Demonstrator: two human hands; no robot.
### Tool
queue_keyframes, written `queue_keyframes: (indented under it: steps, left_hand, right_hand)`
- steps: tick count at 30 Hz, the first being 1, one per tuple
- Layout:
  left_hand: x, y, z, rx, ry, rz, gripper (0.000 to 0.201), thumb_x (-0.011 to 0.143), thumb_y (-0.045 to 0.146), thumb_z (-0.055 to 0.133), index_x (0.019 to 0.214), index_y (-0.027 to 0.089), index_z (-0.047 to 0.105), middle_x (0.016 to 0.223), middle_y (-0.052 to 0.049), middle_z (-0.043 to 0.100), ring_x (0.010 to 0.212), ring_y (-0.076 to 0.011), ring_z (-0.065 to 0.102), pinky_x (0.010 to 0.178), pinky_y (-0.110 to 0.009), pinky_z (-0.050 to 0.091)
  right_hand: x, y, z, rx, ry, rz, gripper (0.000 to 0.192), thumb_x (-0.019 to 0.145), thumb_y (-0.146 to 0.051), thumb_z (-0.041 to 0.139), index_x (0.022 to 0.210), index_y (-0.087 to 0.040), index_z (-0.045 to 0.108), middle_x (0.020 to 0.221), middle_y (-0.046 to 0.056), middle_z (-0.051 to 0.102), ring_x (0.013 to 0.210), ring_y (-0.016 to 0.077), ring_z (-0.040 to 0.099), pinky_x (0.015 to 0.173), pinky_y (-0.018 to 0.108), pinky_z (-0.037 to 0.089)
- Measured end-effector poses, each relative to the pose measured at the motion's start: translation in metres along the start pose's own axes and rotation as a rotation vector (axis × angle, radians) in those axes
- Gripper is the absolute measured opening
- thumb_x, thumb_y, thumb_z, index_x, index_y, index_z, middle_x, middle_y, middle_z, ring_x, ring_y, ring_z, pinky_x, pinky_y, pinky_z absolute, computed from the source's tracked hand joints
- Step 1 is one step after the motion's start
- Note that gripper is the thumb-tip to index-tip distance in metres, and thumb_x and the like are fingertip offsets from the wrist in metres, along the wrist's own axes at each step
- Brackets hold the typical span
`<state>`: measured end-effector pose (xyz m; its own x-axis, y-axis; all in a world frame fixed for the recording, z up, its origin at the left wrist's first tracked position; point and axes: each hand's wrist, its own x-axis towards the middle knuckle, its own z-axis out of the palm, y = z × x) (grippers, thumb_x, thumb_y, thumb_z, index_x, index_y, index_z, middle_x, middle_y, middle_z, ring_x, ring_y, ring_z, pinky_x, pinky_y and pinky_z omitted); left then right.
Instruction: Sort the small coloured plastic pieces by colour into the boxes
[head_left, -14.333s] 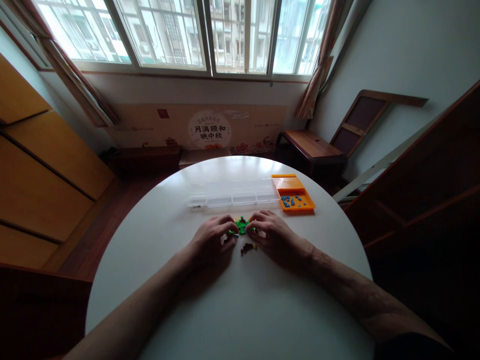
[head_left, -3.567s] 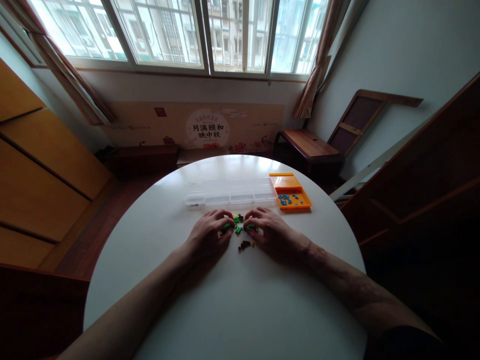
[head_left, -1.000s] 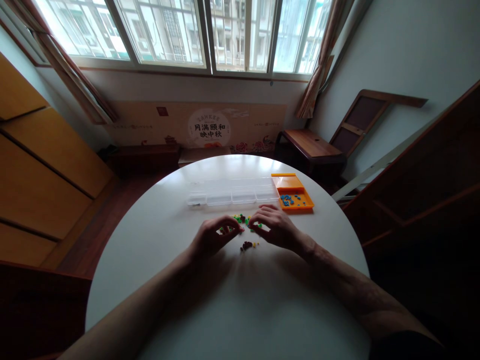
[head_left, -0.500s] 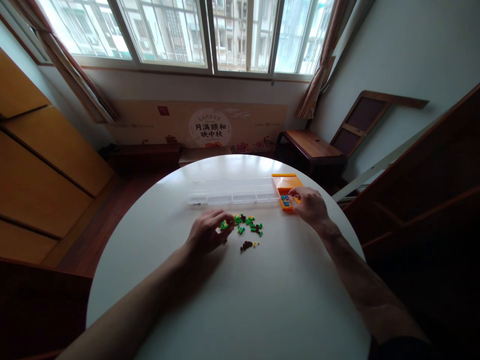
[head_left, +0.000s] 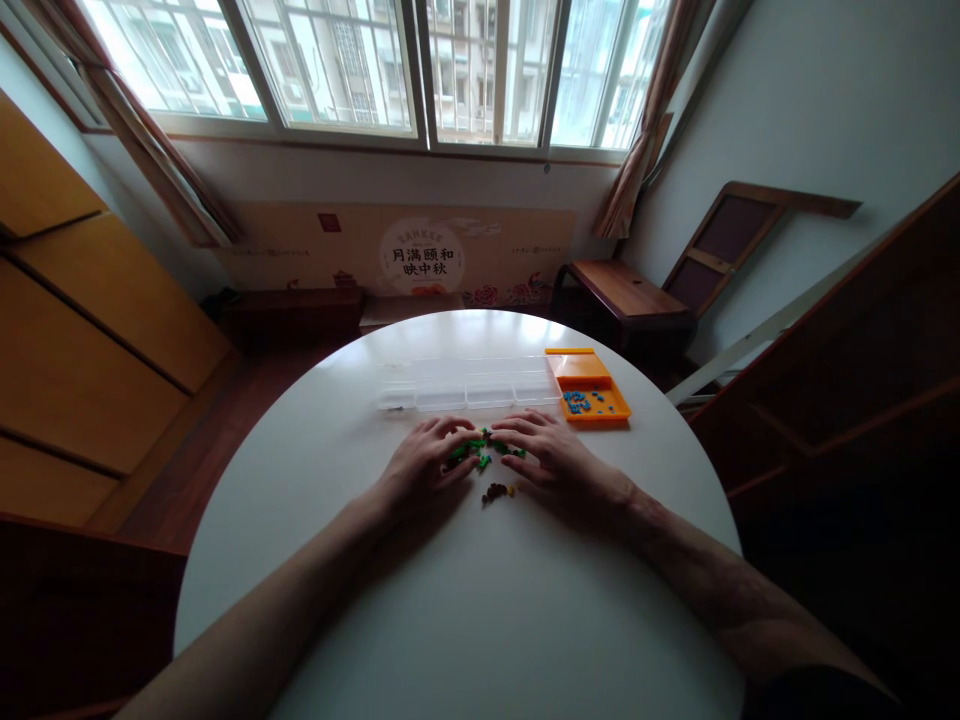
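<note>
My left hand [head_left: 424,458] rests at the left side of a small pile of green building bricks [head_left: 484,461], its fingers curved and apart. From the right, my right hand [head_left: 551,455] reaches over the same pile, fingers spread, partly covering it. Whether either hand touches a single brick is hidden by the fingers. Just in front of the pile lie several dark brown bricks [head_left: 495,491] with a yellow piece [head_left: 512,490] beside them. Beyond my right hand, an orange box [head_left: 598,421] holds several small blue bricks [head_left: 576,402].
A clear plastic tray with compartments [head_left: 465,398] stands behind the pile, touching or overlapping the orange box's left side. All of this is on a round white table [head_left: 480,600]. Past its far edge are a wooden stool [head_left: 626,288] and a window.
My right hand has left the orange box and moved left to the pile of bricks, leaving the blue bricks in the box uncovered. My left hand stays beside the pile.
</note>
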<state>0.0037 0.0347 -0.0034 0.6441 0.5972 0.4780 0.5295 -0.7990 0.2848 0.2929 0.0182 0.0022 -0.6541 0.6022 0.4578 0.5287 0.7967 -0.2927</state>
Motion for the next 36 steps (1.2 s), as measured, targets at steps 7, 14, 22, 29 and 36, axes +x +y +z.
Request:
queue_keyframes:
  steps: [7,14,22,29,36]
  left_hand:
    - [0.0019,0.0028,0.0004,0.014,-0.079,0.057,0.040,0.106,0.037,0.070,0.145,0.032,0.070,0.144,-0.007,0.074,0.126,-0.0294,0.070,0.111,-0.048,0.054]
    - [0.0022,0.0042,0.0001,0.003,-0.039,0.044,0.030,0.104,0.037,0.072,0.133,0.030,0.077,0.134,-0.007,0.079,0.118,-0.0276,0.073,0.108,-0.047,0.056]
    - [0.0022,0.0047,0.0010,0.017,0.006,0.033,0.014,0.104,0.035,0.071,0.113,0.027,0.078,0.123,-0.006,0.081,0.110,-0.0252,0.073,0.101,-0.043,0.055]
    - [0.0011,0.0034,-0.0012,0.046,0.052,-0.024,0.011,0.103,0.027,0.067,0.108,0.024,0.077,0.117,-0.007,0.079,0.106,-0.0254,0.072,0.097,-0.042,0.054]
    - [0.0007,0.0016,-0.0011,0.034,0.055,-0.062,0.010,0.098,0.021,0.066,0.101,0.024,0.074,0.111,-0.005,0.078,0.102,-0.0252,0.070,0.096,-0.041,0.054]
  right_hand:
    - [-0.0028,0.0054,0.0035,0.045,-0.009,-0.030,0.038,0.109,-0.032,0.068,0.147,-0.031,0.068,0.144,0.005,0.076,0.134,0.0260,0.068,0.121,0.051,0.050]
    - [-0.0011,-0.0001,-0.0006,0.043,0.021,-0.024,0.032,0.109,-0.028,0.067,0.140,-0.032,0.072,0.136,0.004,0.079,0.125,0.0250,0.072,0.120,0.051,0.050]
    - [-0.0036,-0.0027,0.0007,0.035,0.025,0.034,0.029,0.107,-0.027,0.070,0.135,-0.030,0.073,0.134,0.005,0.079,0.125,0.0260,0.069,0.116,0.049,0.053]
    - [-0.0035,-0.0031,0.0006,0.027,0.006,0.025,0.032,0.107,-0.029,0.069,0.139,-0.029,0.071,0.138,0.007,0.077,0.127,0.0275,0.068,0.116,0.051,0.053]
    - [-0.0017,-0.0021,0.0020,0.008,0.004,0.001,0.030,0.108,-0.027,0.068,0.138,-0.031,0.071,0.137,0.004,0.077,0.126,0.0258,0.068,0.116,0.049,0.053]
